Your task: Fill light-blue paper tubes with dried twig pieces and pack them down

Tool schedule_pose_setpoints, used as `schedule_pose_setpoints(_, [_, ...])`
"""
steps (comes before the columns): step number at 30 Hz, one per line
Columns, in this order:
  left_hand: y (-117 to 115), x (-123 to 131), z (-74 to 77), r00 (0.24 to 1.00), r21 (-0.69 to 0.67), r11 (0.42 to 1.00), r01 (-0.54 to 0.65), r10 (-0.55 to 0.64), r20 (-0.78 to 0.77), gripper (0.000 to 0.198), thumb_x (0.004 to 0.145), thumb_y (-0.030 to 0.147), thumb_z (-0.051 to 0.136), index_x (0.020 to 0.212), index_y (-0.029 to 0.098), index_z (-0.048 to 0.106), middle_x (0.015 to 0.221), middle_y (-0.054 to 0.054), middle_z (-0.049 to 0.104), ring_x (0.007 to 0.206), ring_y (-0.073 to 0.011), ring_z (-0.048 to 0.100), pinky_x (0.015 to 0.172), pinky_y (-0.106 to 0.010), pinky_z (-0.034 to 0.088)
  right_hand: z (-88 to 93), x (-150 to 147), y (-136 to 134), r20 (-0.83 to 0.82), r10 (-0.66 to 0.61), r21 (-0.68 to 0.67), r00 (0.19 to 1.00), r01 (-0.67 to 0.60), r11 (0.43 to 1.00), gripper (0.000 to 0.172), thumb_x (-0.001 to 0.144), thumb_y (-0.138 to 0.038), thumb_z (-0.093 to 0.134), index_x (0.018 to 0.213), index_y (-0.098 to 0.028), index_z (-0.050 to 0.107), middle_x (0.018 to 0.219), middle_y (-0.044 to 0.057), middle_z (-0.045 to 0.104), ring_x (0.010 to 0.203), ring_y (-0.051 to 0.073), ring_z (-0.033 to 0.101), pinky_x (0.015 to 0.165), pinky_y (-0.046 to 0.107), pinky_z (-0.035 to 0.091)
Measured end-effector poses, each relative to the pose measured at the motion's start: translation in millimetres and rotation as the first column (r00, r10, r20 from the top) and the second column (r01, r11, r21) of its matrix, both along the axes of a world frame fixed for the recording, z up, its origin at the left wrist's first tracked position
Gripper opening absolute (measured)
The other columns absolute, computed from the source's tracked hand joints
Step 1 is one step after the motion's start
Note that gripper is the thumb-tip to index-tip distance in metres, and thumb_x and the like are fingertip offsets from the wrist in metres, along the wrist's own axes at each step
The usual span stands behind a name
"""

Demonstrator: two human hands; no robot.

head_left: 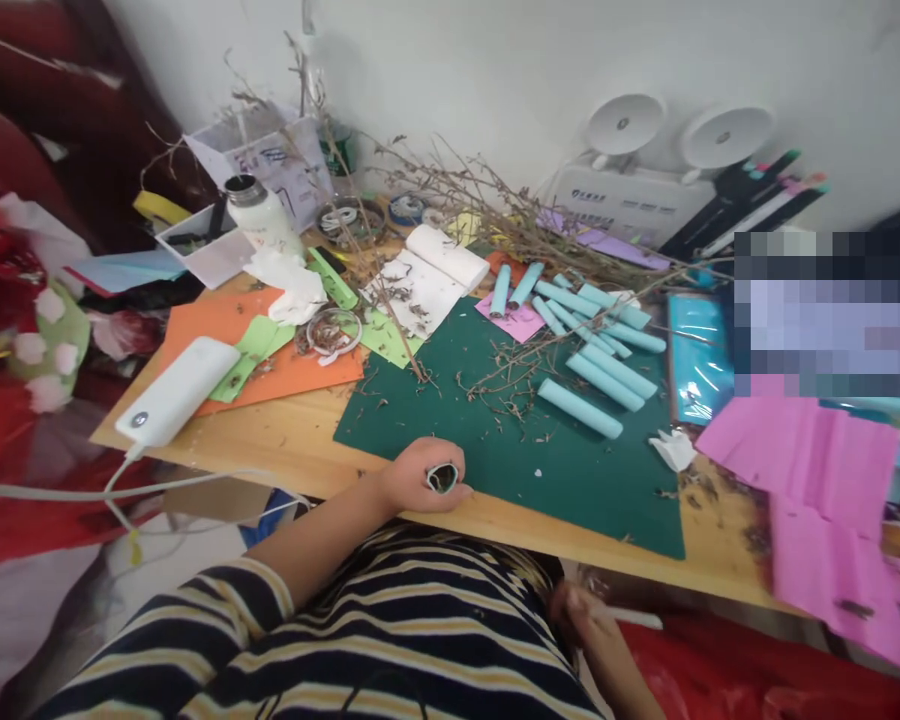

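Observation:
My left hand [426, 474] is wrapped round a paper tube [442, 479] at the front edge of the green mat [487, 450]. The tube's open end faces up, with dark material visible inside. Below the table edge at the lower right, my right hand [581, 612] is closed beside a thin white stick-like object [634, 617]; what its fingers hold is blurred. Several light-blue paper tubes [580, 408] lie on the mat's right part. Dry twigs and plant crumbs [506, 385] are scattered left of them.
A white power bank [178, 390], orange paper [307, 374] and a bottle [262, 220] stand or lie left. Dry branches [487, 200] stretch along the back by a white router [622, 200]. Pink paper [802, 460] overhangs the right edge. A cable crosses the lower left.

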State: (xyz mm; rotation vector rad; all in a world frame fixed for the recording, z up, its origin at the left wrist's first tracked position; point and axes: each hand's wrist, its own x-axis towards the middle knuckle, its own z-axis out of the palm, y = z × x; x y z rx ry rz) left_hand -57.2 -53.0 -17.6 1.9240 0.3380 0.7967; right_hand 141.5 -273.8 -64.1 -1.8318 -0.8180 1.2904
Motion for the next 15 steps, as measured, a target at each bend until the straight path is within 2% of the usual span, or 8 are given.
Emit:
schedule_pose_setpoints(2, [0,0,-0.2,1.0,0.01,1.0,-0.004,0.004,0.01,0.018,0.068,0.027,0.051,0.057,0.017,0.04,0.048,0.001,0.044,0.045,-0.0076,0.041,0.046,-0.019,0.035,30.2,-3,6,0.094,-0.002,0.184,0.996,-0.015,0.983,0.039,0.066,-0.053,0.053,0.053,-0.016,0.055,0.05,0.001,0.051,0.047,0.012,0.046,0.043,0.022,0.035])
schedule_pose_setpoints(3, [0,0,-0.1,1.0,0.016,1.0,-0.01,0.01,0.015,0.018,0.067,0.027,0.051,0.057,0.017,0.04,0.048,0.001,0.044,0.045,-0.0076,0.041,0.046,-0.019,0.035,48.8,-6,14,0.132,-0.077,0.339,0.988,0.028,0.941,0.029,0.067,-0.046,0.056,0.058,-0.019,0.058,0.057,0.002,0.055,0.053,0.013,0.05,0.046,0.023,0.038])
schedule_pose_setpoints(4, [0,0,0.1,1.0,0.022,1.0,-0.019,0.019,0.019,0.018,0.067,0.026,0.051,0.057,0.017,0.04,0.048,0.001,0.044,0.045,-0.0076,0.041,0.046,-0.019,0.035,69.1,-9,25,0.082,-0.131,0.506,0.988,0.072,0.86,0.014,0.07,-0.036,0.057,0.066,-0.023,0.06,0.054,-0.001,0.052,0.05,0.012,0.049,0.046,0.023,0.039])
schedule_pose_setpoints(5, [-1,0,0.4,0.999,0.025,0.999,-0.028,0.028,0.016,0.017,0.067,0.026,0.051,0.057,0.017,0.04,0.048,0.001,0.045,0.045,-0.0075,0.04,0.046,-0.019,0.035,89.8,-14,38,-0.047,-0.101,0.664,0.994,0.107,0.74,0.01,0.073,-0.033,0.053,0.077,-0.026,0.058,0.046,-0.004,0.045,0.042,0.01,0.043,0.042,0.022,0.038])
schedule_pose_setpoints(7, [-1,0,1.2,0.999,0.022,0.999,-0.041,0.041,0.003,0.017,0.067,0.026,0.05,0.057,0.017,0.04,0.048,0.001,0.045,0.045,-0.0072,0.04,0.045,-0.019,0.034,127.8,-26,71,-0.205,0.046,0.834,0.978,0.15,0.532,0.028,0.078,-0.048,0.04,0.089,-0.027,0.055,0.045,-0.005,0.039,0.037,0.009,0.037,0.037,0.022,0.036])
schedule_pose_setpoints(9, [-1,0,1.8,0.999,0.008,0.999,-0.043,0.043,-0.02,0.018,0.068,0.027,0.05,0.057,0.016,0.041,0.049,0.001,0.045,0.044,-0.0068,0.039,0.045,-0.019,0.034,154.2,-40,105,-0.193,0.232,0.912,0.953,0.087,0.4,0.031,0.081,-0.046,0.035,0.089,-0.026,0.056,0.046,-0.004,0.039,0.037,0.008,0.037,0.036,0.022,0.035])
schedule_pose_setpoints(12, [-1,-1,1.1,0.998,-0.013,0.999,-0.037,0.037,-0.057,0.019,0.068,0.031,0.049,0.058,0.016,0.042,0.05,0.001,0.046,0.045,-0.0068,0.04,0.046,-0.019,0.035,164.9,-61,144,-0.147,0.405,0.931,0.902,-0.012,0.364,0.029,0.081,-0.043,0.037,0.087,-0.023,0.058,0.047,-0.004,0.038,0.039,0.007,0.037,0.038,0.021,0.034])
schedule_pose_setpoints(15, [-1,-2,-2.2,0.995,-0.023,0.999,-0.045,0.043,-0.087,0.019,0.064,0.033,0.051,0.06,0.015,0.045,0.052,0.001,0.049,0.047,-0.0074,0.043,0.047,-0.019,0.037,151.6,-77,163,-0.145,0.494,0.901,0.857,-0.092,0.423,0.026,0.082,-0.041,0.038,0.087,-0.024,0.057,0.049,-0.004,0.039,0.042,0.008,0.038,0.041,0.022,0.033])
